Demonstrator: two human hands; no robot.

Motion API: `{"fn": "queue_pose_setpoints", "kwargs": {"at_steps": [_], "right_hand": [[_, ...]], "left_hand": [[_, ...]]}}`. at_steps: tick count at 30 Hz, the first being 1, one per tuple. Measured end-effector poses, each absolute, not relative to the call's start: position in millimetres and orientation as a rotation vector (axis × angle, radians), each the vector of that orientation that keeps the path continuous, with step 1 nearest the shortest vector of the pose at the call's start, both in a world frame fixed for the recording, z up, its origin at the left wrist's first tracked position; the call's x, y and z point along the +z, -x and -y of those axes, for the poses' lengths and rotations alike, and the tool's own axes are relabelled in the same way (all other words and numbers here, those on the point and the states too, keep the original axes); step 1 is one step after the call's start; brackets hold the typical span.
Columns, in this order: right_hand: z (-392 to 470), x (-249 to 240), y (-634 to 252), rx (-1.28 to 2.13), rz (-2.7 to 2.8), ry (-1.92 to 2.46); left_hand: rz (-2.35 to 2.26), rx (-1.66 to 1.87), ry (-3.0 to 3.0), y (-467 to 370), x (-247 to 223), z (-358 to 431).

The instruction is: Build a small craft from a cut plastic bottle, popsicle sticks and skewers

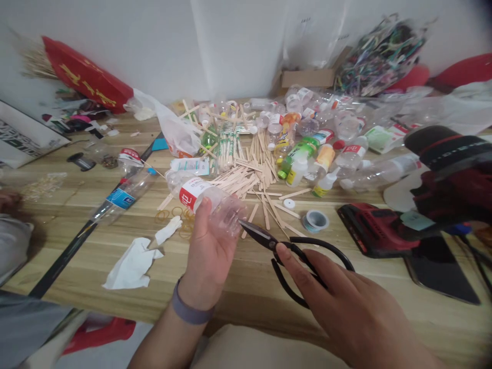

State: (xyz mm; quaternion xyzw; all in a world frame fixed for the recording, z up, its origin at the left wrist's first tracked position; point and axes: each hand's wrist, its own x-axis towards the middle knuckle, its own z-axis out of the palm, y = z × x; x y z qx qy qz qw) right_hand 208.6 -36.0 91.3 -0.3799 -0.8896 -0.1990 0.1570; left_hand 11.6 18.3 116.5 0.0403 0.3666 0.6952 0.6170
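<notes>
My left hand (209, 246) is wrapped round a clear plastic bottle (219, 212) with a red and white label, tilted so its base faces right. In my right hand (346, 297) are black-handled scissors (265, 237), their blades closed or nearly so. The tip of the blades meets the bottle's base; whether it has gone through the plastic I cannot tell. Behind the bottle lies a heap of flat wooden sticks (246, 177). Scraps of white tissue (134, 266) and several rubber bands (186, 223) lie to the left of my left hand.
Many plastic bottles (303, 154) crowd the back right. A red and black power tool (380, 230) stands on the right beside a dark phone (442, 269). A small spool (315, 220) sits near the scissors. Another person's sleeve (13, 246) shows at the left edge.
</notes>
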Motion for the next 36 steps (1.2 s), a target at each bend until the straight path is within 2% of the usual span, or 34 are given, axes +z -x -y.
{"fn": "queue_pose_setpoints", "kwargs": {"at_steps": [13,24,26,28,29,31,34,36], "right_hand": [[33,99,-207,-0.612,2.516,1.072],[26,124,-207,-0.828,2.574,0.874],[21,124,-210,-0.778,2.592,0.849],[13,118,-212,-0.494,2.570,0.890],[8,113,-212,-0.232,2.531,0.940],[1,103,-209,0.543,2.299,1.070],[-2,89,-200,1.764,1.532,1.118],[1,84,-194,2.161,1.076,1.014]], "left_hand": [[-0.798,1.621,-0.232,-14,111,-18],[-0.868,1.636,-0.264,-23,112,-23],[-0.925,1.639,-0.264,-25,110,-25],[-0.953,1.649,-0.246,-25,108,-26],[-0.946,1.658,-0.238,-25,106,-27],[-0.910,1.681,-0.238,-24,104,-27],[-0.867,1.698,-0.290,-21,102,-27],[-0.858,1.698,-0.333,-20,102,-26]]}}
